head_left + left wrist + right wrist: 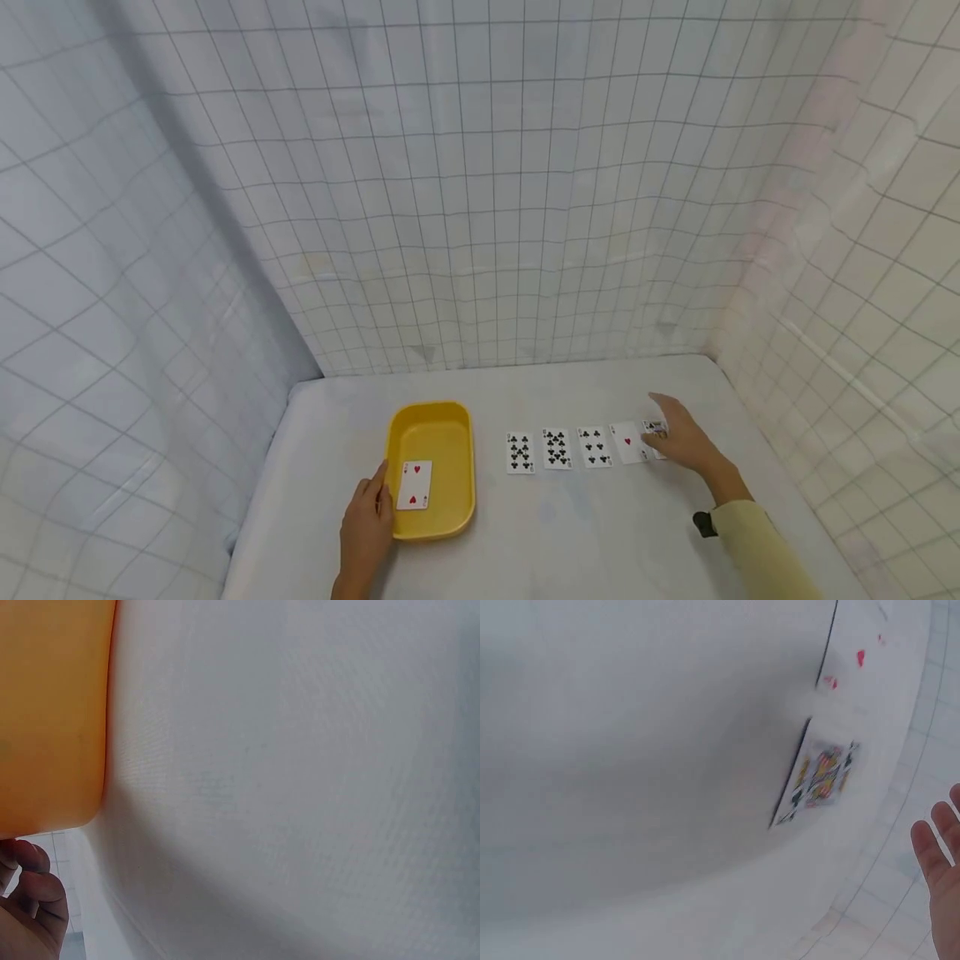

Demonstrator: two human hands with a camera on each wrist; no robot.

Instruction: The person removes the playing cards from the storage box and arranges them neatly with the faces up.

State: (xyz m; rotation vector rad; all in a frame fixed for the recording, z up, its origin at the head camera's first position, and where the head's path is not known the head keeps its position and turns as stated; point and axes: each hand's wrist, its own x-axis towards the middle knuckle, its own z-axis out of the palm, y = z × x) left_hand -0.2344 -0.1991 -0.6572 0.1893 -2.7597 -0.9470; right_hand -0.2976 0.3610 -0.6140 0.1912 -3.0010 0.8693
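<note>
A yellow tray (450, 433) sits on the white table with a two of hearts (414, 485) face up inside it. My left hand (367, 521) grips the tray's left front rim, thumb on the edge; in the left wrist view its fingers (34, 900) curl beside the tray (52, 712). A row of cards lies to the right: three clubs cards (557, 448), an ace of hearts (627, 442) and a face card (655, 429). My right hand (682, 437) hovers over the face card (821, 776) with straight fingers (937, 855), holding nothing.
White gridded fabric walls (480, 208) close in the table on the left, back and right. The table's bare cloth (570, 525) stretches in front of the card row. A pale yellow sleeve (757, 542) covers my right forearm.
</note>
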